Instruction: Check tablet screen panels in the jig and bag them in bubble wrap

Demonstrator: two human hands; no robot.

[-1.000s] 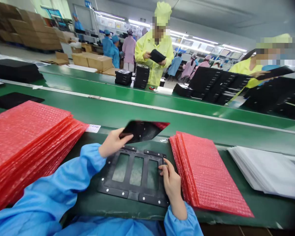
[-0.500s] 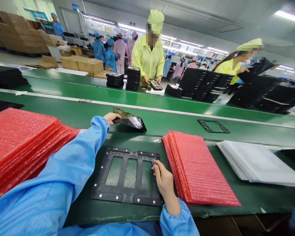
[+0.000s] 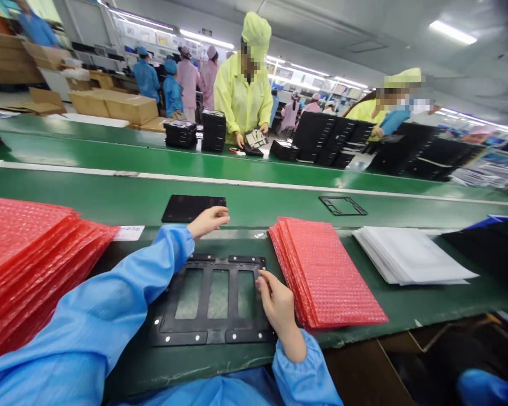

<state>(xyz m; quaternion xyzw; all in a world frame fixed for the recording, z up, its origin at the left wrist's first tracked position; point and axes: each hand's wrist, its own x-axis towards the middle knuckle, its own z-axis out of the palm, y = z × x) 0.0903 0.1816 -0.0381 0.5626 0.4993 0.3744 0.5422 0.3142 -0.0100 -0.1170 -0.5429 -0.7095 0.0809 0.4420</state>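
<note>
The left hand (image 3: 209, 220) hung slack, empty; light pressure probably suited the right hand (image 3: 279, 304), grip unclear, at the frame (image 3: 232, 296).

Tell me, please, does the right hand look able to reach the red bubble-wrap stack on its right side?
Probably yes: the right hand is close beside the red bubble-wrap stack, and nothing visible stands between them. It appears to touch the edge of the black frame, though.
</note>
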